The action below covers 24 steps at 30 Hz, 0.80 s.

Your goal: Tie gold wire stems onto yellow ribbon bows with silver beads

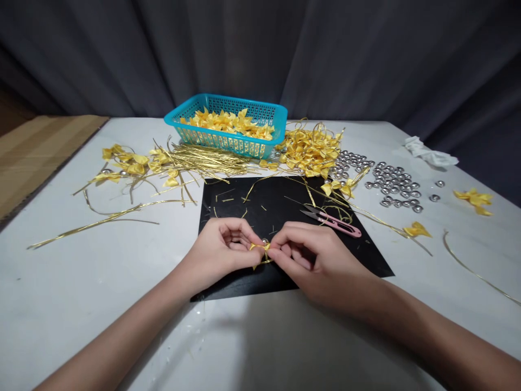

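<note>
My left hand (228, 244) and my right hand (307, 252) meet over the black mat (228, 282), thumbs and forefingers pinched. Between them is a small yellow ribbon bow (260, 247), largely covered by the fingertips. Both hands grip it from opposite sides. A silver bead (265, 240) shows at its top edge, and a bit of gold cord curves just below. Pink-handled thread snips (337, 224) lie on the mat beyond my right hand, with loops of gold cord by them. Short gold cord scraps are scattered over the mat.
A blue basket (280, 117) of yellow bows stands at the back. Gold cords (207, 158) lie before it, with a heap of yellow bows (309, 149) and many silver beads (393, 182) to the right. A crumpled white cloth (430, 152) lies far right; more bows (130, 162) are left.
</note>
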Each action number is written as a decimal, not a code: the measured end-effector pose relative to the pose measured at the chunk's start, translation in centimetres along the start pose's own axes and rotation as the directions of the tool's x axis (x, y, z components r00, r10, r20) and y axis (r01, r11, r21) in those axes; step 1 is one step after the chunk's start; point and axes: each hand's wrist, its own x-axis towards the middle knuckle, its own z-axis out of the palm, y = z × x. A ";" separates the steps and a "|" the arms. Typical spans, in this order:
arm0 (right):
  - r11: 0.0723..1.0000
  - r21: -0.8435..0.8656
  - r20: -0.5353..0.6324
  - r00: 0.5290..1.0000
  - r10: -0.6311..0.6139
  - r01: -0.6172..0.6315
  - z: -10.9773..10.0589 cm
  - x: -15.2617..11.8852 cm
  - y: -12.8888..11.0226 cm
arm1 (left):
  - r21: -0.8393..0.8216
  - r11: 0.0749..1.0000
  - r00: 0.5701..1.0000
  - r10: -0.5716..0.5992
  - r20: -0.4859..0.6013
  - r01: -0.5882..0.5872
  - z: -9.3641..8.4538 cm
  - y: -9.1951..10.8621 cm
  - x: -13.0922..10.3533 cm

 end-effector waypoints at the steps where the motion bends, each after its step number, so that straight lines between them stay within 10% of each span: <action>1: 0.999 0.025 -0.017 0.999 0.038 -0.037 -0.2 0.0 0.0 | -0.013 1.000 1.000 0.005 -0.008 -0.005 0.0 0.0 0.0; 4: 0.970 0.167 -0.027 0.982 0.185 -0.178 -0.7 0.2 0.0 | -0.036 0.999 1.000 0.028 -0.013 -0.028 -0.2 0.0 -0.1; 10: 0.719 0.560 0.385 0.898 0.214 -0.411 -1.2 0.5 0.1 | -0.150 0.983 0.994 0.098 -0.046 -0.104 -0.9 -0.4 0.3; 17: 0.986 0.061 0.255 0.958 0.132 -0.152 -2.6 0.5 0.2 | -0.291 0.944 0.968 0.086 -0.234 -0.155 -0.9 -0.4 0.5; 24: 0.953 -0.283 0.124 0.989 -0.079 0.112 -5.1 0.7 0.7 | -0.320 0.934 0.975 0.097 -0.201 -0.159 -0.9 -0.3 0.5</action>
